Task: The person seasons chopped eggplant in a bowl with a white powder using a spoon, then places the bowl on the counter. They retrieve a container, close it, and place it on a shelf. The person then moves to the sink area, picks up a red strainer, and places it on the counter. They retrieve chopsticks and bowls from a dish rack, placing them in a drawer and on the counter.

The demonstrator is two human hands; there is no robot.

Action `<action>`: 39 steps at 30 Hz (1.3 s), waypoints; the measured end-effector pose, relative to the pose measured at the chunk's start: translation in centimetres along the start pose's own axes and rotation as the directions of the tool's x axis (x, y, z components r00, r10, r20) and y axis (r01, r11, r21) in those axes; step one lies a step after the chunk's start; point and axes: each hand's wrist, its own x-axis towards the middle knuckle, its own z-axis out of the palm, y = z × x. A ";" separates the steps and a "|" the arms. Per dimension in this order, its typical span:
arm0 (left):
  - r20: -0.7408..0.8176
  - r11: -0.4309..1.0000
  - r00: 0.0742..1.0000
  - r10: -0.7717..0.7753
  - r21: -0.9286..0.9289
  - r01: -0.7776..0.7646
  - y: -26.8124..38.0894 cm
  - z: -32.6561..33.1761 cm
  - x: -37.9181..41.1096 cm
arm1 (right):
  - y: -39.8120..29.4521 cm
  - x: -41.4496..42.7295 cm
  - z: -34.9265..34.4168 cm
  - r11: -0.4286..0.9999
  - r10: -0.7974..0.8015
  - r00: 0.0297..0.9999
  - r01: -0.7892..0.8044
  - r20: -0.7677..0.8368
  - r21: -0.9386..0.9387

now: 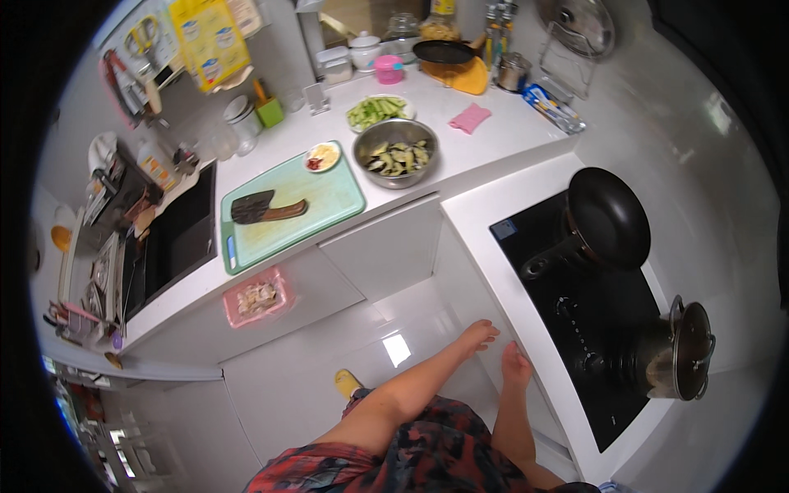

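My left hand (478,338) hangs in the air with its fingers apart, over the floor beside the stove counter. My right hand (516,366) is close to the counter's front edge, fingers loosely bent, and nothing shows in it. To their right, a black wok (609,219) and a lidded steel pot (675,354) sit on the black cooktop (601,320). Farther off, a steel bowl (396,153) holds sliced eggplant, beside a plate of cut green vegetables (378,112). A cleaver (269,208) and a small dish (322,158) with chopped garlic and red pepper lie on the green cutting board (296,215).
A pink bin (257,298) hangs on the cabinet front below the board. The sink (179,234) is at the left. A pink cloth (470,118), a pink container (388,69) and a steel canister (513,72) stand or lie on the back counter.
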 end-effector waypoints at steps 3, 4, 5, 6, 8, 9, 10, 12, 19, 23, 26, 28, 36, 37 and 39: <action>0.025 0.999 0.999 0.041 -0.022 -0.040 0.3 -2.2 -2.9 | 0.1 1.5 -0.4 0.998 -0.013 0.999 0.015 -0.047 0.054; 0.033 0.996 0.996 0.079 -0.052 -0.077 0.5 -2.9 -4.2 | -0.2 2.5 -0.6 0.998 -0.022 0.995 0.028 -0.095 0.060; 0.037 0.990 0.992 0.120 -0.082 -0.116 0.8 -3.6 -5.7 | -0.4 3.6 -0.7 0.997 -0.029 0.989 0.038 -0.143 0.062; 0.041 0.982 0.986 0.161 -0.107 -0.156 1.2 -4.4 -7.1 | 0.6 4.2 -0.4 0.996 -0.038 0.981 0.051 -0.189 0.066; -0.010 0.940 0.953 0.302 -0.162 -0.300 1.4 -7.2 -10.1 | 5.7 2.1 3.6 0.992 -0.022 0.989 0.003 -0.147 -0.126; -0.035 0.909 0.927 0.373 -0.188 -0.372 1.5 -8.5 -11.8 | 8.5 0.1 6.4 0.974 -0.016 0.993 -0.012 -0.119 -0.226; -0.091 0.862 0.882 0.462 -0.185 -0.471 1.9 -9.7 -13.7 | 11.4 -1.4 8.1 0.936 0.071 0.997 -0.064 0.005 -0.347; -0.221 0.739 0.750 0.623 -0.146 -0.657 3.1 -12.6 -18.1 | 18.2 -4.1 10.6 0.816 0.195 0.935 0.012 0.296 -0.578; -0.659 0.310 0.204 0.724 0.047 -0.950 3.7 -24.7 -34.9 | 44.0 -23.7 15.4 0.468 0.625 0.451 0.437 0.637 -0.768; -0.661 0.323 -0.024 0.750 0.398 -0.859 0.3 -31.3 -43.4 | 53.0 -39.1 14.3 0.381 0.721 -0.205 0.915 0.662 -0.131; -0.696 0.168 -0.016 0.718 0.196 -0.966 -1.7 -34.6 -49.3 | 56.7 -45.4 12.4 0.530 0.685 -0.474 0.845 0.553 0.069; -0.707 0.039 -0.008 0.707 0.050 -0.998 -2.7 -35.8 -52.7 | 58.4 -48.4 11.2 0.622 0.648 -0.597 0.773 0.472 0.123; -0.681 -0.254 -0.357 0.639 0.250 -0.934 -6.1 -38.0 -60.2 | 66.1 -51.8 9.1 0.889 0.365 -0.917 0.395 0.164 0.230; -0.665 -0.236 -0.362 0.653 0.275 -0.932 -6.2 -38.1 -61.2 | 68.7 -50.9 9.3 0.822 0.447 -0.851 0.512 0.275 0.250; -0.614 -0.080 -0.231 0.755 0.264 -0.961 -5.4 -38.2 -65.5 | 74.1 -49.0 10.8 0.633 0.549 -0.645 0.736 0.532 0.240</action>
